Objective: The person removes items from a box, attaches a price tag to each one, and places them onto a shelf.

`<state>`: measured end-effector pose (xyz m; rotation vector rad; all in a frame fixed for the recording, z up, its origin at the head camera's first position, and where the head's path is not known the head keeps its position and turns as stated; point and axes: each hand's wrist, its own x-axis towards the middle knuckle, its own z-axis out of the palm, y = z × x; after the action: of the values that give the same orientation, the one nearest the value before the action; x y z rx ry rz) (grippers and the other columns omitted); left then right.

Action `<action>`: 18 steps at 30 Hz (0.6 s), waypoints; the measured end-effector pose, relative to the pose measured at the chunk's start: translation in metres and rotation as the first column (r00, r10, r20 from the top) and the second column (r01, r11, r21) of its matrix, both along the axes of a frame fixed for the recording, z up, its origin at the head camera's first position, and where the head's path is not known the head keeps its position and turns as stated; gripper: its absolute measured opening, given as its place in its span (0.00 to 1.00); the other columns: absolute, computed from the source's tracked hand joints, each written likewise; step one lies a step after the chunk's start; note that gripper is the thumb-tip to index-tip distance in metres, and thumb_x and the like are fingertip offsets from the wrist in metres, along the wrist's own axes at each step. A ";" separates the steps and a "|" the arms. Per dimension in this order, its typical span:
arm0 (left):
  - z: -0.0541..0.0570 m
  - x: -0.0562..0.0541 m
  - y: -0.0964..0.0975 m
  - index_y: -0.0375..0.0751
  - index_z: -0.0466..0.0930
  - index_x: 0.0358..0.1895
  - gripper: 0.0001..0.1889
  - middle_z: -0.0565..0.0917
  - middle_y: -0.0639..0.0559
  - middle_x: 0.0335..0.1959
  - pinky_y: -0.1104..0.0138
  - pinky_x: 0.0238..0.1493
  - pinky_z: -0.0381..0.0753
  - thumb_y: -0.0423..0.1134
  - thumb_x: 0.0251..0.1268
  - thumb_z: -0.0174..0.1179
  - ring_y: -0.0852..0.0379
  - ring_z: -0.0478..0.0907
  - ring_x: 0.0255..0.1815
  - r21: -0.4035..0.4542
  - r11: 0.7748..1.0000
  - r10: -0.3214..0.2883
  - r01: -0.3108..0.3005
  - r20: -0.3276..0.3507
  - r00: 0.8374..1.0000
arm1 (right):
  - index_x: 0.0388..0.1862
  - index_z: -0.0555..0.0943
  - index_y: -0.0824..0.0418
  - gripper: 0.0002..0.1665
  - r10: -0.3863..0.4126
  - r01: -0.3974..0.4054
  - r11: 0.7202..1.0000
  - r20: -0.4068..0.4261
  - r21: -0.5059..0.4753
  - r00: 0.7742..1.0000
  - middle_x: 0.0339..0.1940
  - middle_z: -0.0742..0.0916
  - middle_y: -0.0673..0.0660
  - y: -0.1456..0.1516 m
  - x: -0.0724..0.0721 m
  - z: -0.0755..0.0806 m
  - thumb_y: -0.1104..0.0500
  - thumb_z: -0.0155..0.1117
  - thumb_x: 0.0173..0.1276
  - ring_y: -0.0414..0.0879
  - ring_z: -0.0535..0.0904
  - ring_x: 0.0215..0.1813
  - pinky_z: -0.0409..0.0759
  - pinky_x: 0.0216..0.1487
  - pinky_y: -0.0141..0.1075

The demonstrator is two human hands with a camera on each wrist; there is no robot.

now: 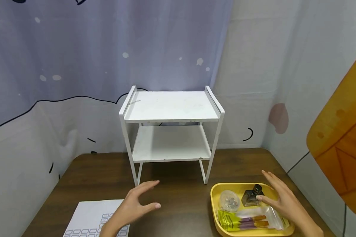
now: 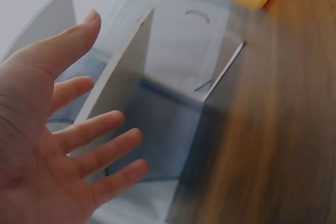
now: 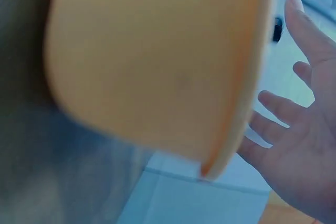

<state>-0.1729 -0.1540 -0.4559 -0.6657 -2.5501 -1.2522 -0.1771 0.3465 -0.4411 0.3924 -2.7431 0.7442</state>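
Observation:
My left hand (image 1: 133, 205) is held up over the front of the table, fingers spread and holding nothing; in the head view it overlaps a white sheet printed with rounded boxes (image 1: 87, 215). On the right, my right hand (image 1: 284, 199) hovers by the right side of a yellow tray (image 1: 215, 210), its thumb and fingers apart. Inside the tray are a dark glass bottle with a black cap (image 1: 250, 197), a round clear container of small silvery pieces (image 1: 229, 200) and a green-and-clear packet of brushes (image 1: 243, 220). In the right wrist view the tray's side (image 3: 152, 66) stands close beside the fingers.
A white two-tier shelf (image 1: 172, 141) stands at the back centre of the brown wooden table (image 1: 172, 197). Printed cloth curtains (image 1: 101, 65) surround the table at the back and sides. An orange-yellow printed shape (image 1: 344, 141) is at the far right.

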 end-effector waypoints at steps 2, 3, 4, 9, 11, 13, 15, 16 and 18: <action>-0.003 -0.003 0.013 0.57 0.77 0.66 0.33 0.81 0.55 0.63 0.54 0.60 0.79 0.49 0.53 0.75 0.49 0.78 0.64 0.008 0.999 -0.035 0.035 -0.016 0.999 | 0.82 0.52 0.50 0.60 -0.026 0.025 1.000 0.035 0.006 0.999 0.75 0.66 0.75 0.010 0.005 -0.006 0.49 0.76 0.58 0.78 0.63 0.69 0.65 0.54 0.75; -0.004 -0.006 0.020 0.57 0.77 0.65 0.33 0.81 0.56 0.63 0.54 0.61 0.78 0.49 0.52 0.75 0.49 0.78 0.65 0.013 0.998 -0.056 0.056 -0.022 0.998 | 0.83 0.50 0.50 0.60 -0.039 0.039 0.999 0.059 0.010 0.997 0.75 0.66 0.75 0.015 0.007 -0.009 0.49 0.76 0.59 0.79 0.64 0.68 0.66 0.53 0.75; -0.005 -0.008 0.027 0.56 0.77 0.65 0.33 0.81 0.56 0.63 0.54 0.62 0.78 0.48 0.52 0.76 0.49 0.78 0.65 0.017 0.997 -0.080 0.080 -0.029 0.996 | 0.83 0.49 0.51 0.60 -0.052 0.051 0.999 0.086 0.012 0.995 0.75 0.65 0.76 0.020 0.009 -0.012 0.48 0.75 0.60 0.79 0.64 0.68 0.66 0.53 0.75; -0.008 -0.018 0.062 0.51 0.79 0.64 0.32 0.82 0.54 0.62 0.56 0.64 0.77 0.48 0.53 0.75 0.49 0.78 0.64 0.018 0.981 -0.193 0.195 -0.076 0.978 | 0.83 0.48 0.57 0.58 -0.088 0.087 0.996 0.235 0.018 0.968 0.74 0.64 0.78 0.035 0.019 -0.024 0.46 0.72 0.64 0.82 0.65 0.66 0.71 0.49 0.73; -0.007 -0.021 0.073 0.50 0.79 0.64 0.32 0.82 0.54 0.61 0.56 0.64 0.76 0.48 0.52 0.76 0.50 0.78 0.64 0.009 0.975 -0.221 0.222 -0.071 0.973 | 0.82 0.47 0.59 0.58 -0.095 0.096 0.995 0.306 0.012 0.947 0.74 0.63 0.79 0.038 0.020 -0.028 0.45 0.70 0.65 0.83 0.65 0.65 0.73 0.47 0.70; -0.006 -0.023 0.084 0.51 0.79 0.63 0.32 0.81 0.55 0.62 0.56 0.65 0.76 0.50 0.51 0.76 0.51 0.78 0.64 -0.005 0.971 -0.240 0.241 -0.057 0.969 | 0.83 0.45 0.59 0.59 -0.103 0.109 0.994 0.367 0.005 0.924 0.75 0.61 0.80 0.040 0.021 -0.032 0.44 0.69 0.66 0.83 0.65 0.66 0.75 0.47 0.68; -0.005 -0.025 0.095 0.52 0.80 0.63 0.33 0.81 0.54 0.62 0.56 0.65 0.75 0.50 0.51 0.76 0.51 0.77 0.64 -0.025 0.968 -0.252 0.251 -0.042 0.967 | 0.83 0.43 0.60 0.59 -0.098 0.109 0.994 0.406 -0.005 0.909 0.76 0.60 0.79 0.041 0.022 -0.035 0.44 0.68 0.67 0.83 0.64 0.66 0.75 0.47 0.67; -0.005 -0.026 0.100 0.52 0.80 0.63 0.33 0.81 0.54 0.62 0.56 0.65 0.75 0.51 0.51 0.76 0.51 0.77 0.64 -0.037 0.967 -0.255 0.254 -0.040 0.966 | 0.83 0.43 0.61 0.59 -0.091 0.105 0.994 0.421 -0.009 0.902 0.76 0.59 0.79 0.042 0.022 -0.037 0.44 0.67 0.67 0.83 0.63 0.67 0.76 0.47 0.67; -0.004 -0.029 0.110 0.52 0.81 0.62 0.32 0.81 0.54 0.62 0.56 0.65 0.75 0.51 0.51 0.76 0.52 0.77 0.64 -0.062 0.965 -0.258 0.255 -0.040 0.965 | 0.82 0.42 0.61 0.59 -0.079 0.099 0.995 0.444 -0.022 0.892 0.77 0.57 0.79 0.043 0.024 -0.040 0.44 0.67 0.68 0.84 0.62 0.67 0.75 0.48 0.67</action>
<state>-0.2017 -0.0436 -0.4601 -1.0548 -2.5300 -1.2251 -0.1528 0.3892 -0.4810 0.0881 -3.1309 0.9700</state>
